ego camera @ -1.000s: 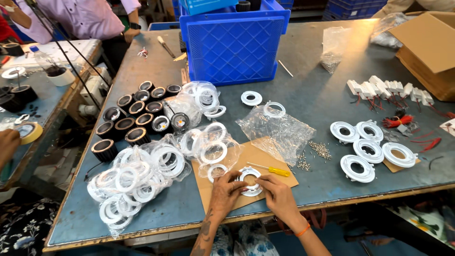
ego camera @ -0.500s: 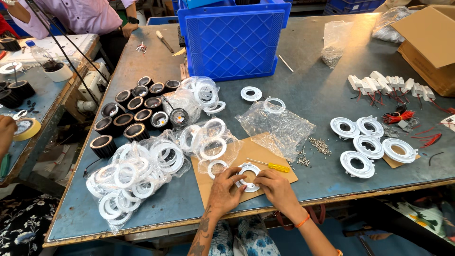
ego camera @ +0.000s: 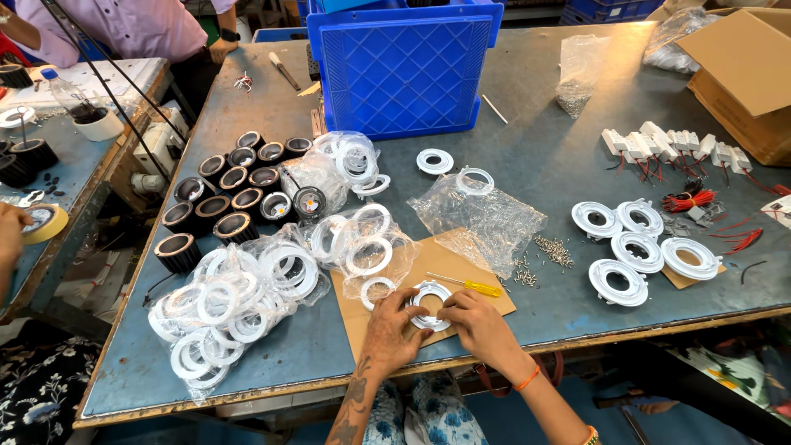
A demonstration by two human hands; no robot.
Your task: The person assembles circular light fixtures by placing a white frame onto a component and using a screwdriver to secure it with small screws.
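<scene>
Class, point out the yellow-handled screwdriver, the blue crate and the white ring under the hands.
screwdriver [ego camera: 480,288], head view, yellow handle
blue crate [ego camera: 402,72], head view, front wall
white ring [ego camera: 429,297], head view, top rim

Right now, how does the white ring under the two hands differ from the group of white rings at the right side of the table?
The white ring lies alone on a brown cardboard sheet, touched by the left hand and right hand; the five rings at the right lie together and untouched, mostly on the bare grey table. All are round, white and lie flat.

A blue crate [ego camera: 401,66] stands behind black round housings [ego camera: 235,189] and loose screws [ego camera: 554,250].
</scene>
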